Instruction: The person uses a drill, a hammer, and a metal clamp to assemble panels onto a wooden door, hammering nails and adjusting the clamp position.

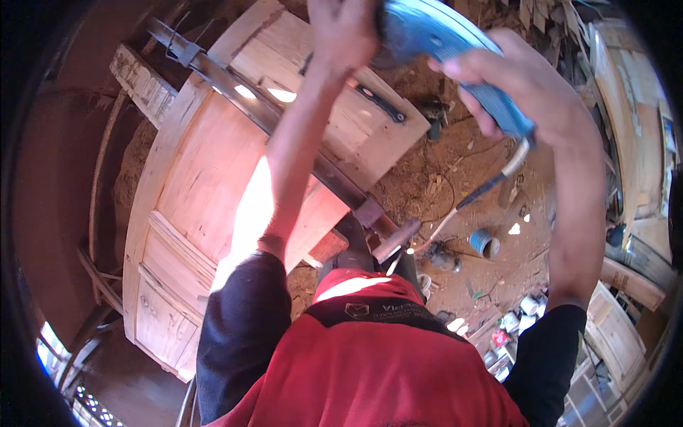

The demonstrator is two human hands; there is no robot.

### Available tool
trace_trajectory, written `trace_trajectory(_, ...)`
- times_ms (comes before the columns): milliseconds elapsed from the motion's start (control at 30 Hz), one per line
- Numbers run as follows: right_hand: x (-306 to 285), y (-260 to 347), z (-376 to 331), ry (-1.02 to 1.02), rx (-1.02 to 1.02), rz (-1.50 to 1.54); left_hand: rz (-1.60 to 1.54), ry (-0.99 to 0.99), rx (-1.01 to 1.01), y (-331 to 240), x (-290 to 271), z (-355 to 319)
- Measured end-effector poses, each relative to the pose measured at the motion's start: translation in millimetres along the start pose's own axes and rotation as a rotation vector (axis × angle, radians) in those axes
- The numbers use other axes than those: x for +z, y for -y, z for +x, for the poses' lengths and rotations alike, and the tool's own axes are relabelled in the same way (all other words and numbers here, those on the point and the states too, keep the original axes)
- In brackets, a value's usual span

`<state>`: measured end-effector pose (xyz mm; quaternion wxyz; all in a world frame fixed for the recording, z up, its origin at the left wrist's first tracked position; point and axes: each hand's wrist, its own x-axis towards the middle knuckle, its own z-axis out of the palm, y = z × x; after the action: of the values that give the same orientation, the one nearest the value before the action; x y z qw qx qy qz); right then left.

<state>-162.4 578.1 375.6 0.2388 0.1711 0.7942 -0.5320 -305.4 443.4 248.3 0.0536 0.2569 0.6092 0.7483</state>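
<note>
A blue corded power tool [434, 32] is held up at the top of the view. My right hand [526, 78] wraps round its rear handle, and the cord leaves from the handle's end. At the tool's dark front side my left hand [345, 32] is closed; the upper frame edge cuts off part of its fingers. The tool's working face cannot be made out. Below my left forearm lies a large panelled wooden door [206, 164], with a long metal bar clamp [324, 171] across it. A black-handled tool [380, 103] rests on the pale wooden panel [356, 142] beyond the clamp.
The cord [462, 203] runs down over the earth floor towards my legs. A blue-and-white can [484, 243] lies there. Wood scraps [541, 18] are heaped at the far right, with more wooden panels [619, 107] along the right side. Containers [526, 309] stand at lower right.
</note>
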Motion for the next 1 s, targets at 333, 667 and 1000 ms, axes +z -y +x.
trace_trajectory(333, 41.8, 38.7, 228.9, 0.060, -0.131, 0.258, 0.213, 0.101, 0.259, 93.9, -156.2, 140.3)
trace_trajectory(667, 44.2, 102.2, 302.2, 0.079, -0.101, 0.067, 0.069, -0.378, 0.376, 162.1, -211.2, 192.2)
trace_trajectory(1000, 34.7, 123.9, 334.9, 0.214, 0.030, -0.008, -0.043, -0.252, 0.217, 147.4, -219.6, 193.6)
